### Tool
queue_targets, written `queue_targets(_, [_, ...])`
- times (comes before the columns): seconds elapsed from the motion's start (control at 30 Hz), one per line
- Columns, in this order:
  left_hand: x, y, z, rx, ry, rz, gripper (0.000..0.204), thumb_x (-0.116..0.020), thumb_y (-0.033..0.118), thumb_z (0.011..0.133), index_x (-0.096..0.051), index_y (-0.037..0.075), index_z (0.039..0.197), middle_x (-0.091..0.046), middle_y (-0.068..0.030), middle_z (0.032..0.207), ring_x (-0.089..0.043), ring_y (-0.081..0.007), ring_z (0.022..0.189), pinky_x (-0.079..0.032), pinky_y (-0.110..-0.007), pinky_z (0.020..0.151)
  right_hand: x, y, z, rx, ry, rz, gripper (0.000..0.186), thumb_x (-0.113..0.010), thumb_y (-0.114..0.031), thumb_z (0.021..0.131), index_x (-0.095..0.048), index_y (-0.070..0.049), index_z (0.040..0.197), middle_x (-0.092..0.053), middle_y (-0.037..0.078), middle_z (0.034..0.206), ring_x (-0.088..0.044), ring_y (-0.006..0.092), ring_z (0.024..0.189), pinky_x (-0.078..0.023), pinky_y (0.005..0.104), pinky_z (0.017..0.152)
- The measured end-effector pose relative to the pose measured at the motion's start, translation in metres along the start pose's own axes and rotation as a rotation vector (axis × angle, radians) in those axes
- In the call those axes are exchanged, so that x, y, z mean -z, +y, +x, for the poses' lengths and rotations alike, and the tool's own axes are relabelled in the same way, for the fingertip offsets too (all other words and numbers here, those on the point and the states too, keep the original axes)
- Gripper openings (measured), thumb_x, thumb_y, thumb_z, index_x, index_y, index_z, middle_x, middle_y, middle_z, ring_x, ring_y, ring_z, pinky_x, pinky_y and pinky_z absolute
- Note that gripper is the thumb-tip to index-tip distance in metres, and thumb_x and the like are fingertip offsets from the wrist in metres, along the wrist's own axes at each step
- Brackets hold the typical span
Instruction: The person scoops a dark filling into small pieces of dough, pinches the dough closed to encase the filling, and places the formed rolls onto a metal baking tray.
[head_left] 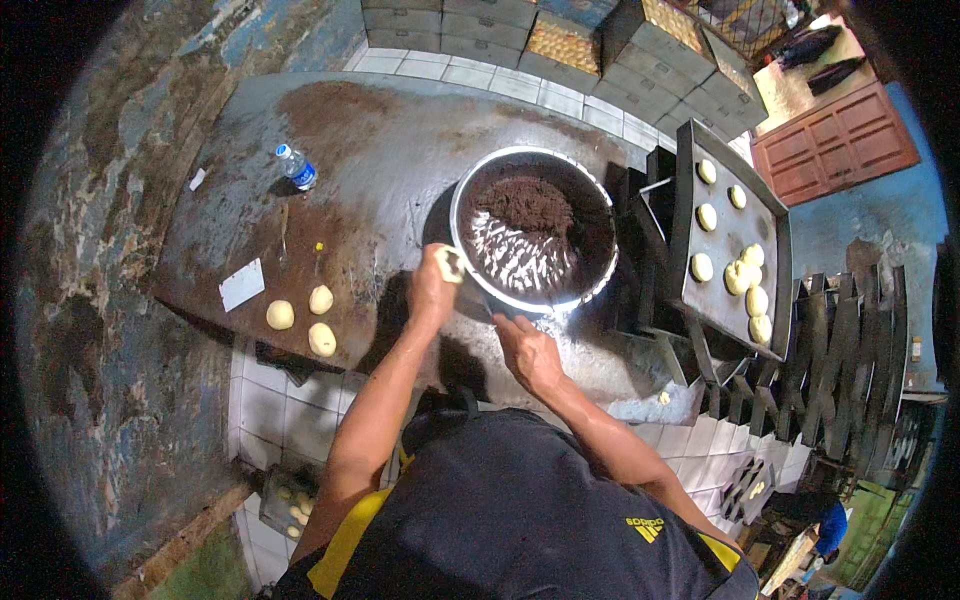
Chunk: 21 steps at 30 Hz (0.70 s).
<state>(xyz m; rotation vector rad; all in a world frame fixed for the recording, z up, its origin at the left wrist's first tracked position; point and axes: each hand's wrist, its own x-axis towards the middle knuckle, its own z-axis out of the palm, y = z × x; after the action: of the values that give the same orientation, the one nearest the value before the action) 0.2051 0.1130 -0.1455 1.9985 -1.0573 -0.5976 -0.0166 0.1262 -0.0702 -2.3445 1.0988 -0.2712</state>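
Note:
My left hand [432,298] is closed around a pale dough piece [451,264] with dark filling showing in it, right at the left rim of a big round metal bowl [456,215]. Inside the bowl, a dark brown crumbly filling [525,203] is heaped toward the far side, and the scraped bottom shines. Just below the bowl's near rim, my right hand [532,355] is closed on a thin tool, mostly hidden by the fingers; its kind cannot be made out. Left of my left arm, three dough balls [280,315] lie on the worn metal table [370,150].
At the right, a metal baking tray [720,290] holds several dough pieces, some touching. Dark racks [850,350] stand beyond it. A small water bottle [296,168] and a white card [241,285] are on the table's left. Stacked metal boxes [650,85] line the far wall.

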Motion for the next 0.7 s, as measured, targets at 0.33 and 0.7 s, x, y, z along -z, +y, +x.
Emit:
queue_targets(0.33, [-0.024,0.062,-0.143,-0.127,-0.459,-0.326,0.074,-0.074,-0.006,0.076,-0.039,0.012,0.139,-0.059,-0.009,0.123,-0.057,-0.0197,0.116,-0.047,-0.037,0.101,0.04,0.018,-0.043,-0.288,0.187,0.575,0.061,-0.065,0.001,0.089,-0.043,0.001,0.146,-0.069,0.019,0.111,-0.068,0.0265,0.1,-0.054,0.0375,0.087])
queue_targets(0.7, [-0.091,0.166,-0.254,0.077,-0.791,-0.897,0.029,-0.072,0.021,0.094,-0.066,0.004,0.117,-0.071,-0.0096,0.114,-0.064,-0.0189,0.113,-0.05,-0.031,0.098,0.064,0.06,-0.23,-0.184,0.68,0.332,0.041,-0.068,-0.009,0.092,-0.058,-0.001,0.132,-0.07,0.013,0.111,-0.067,0.024,0.105,-0.052,0.0376,0.094])
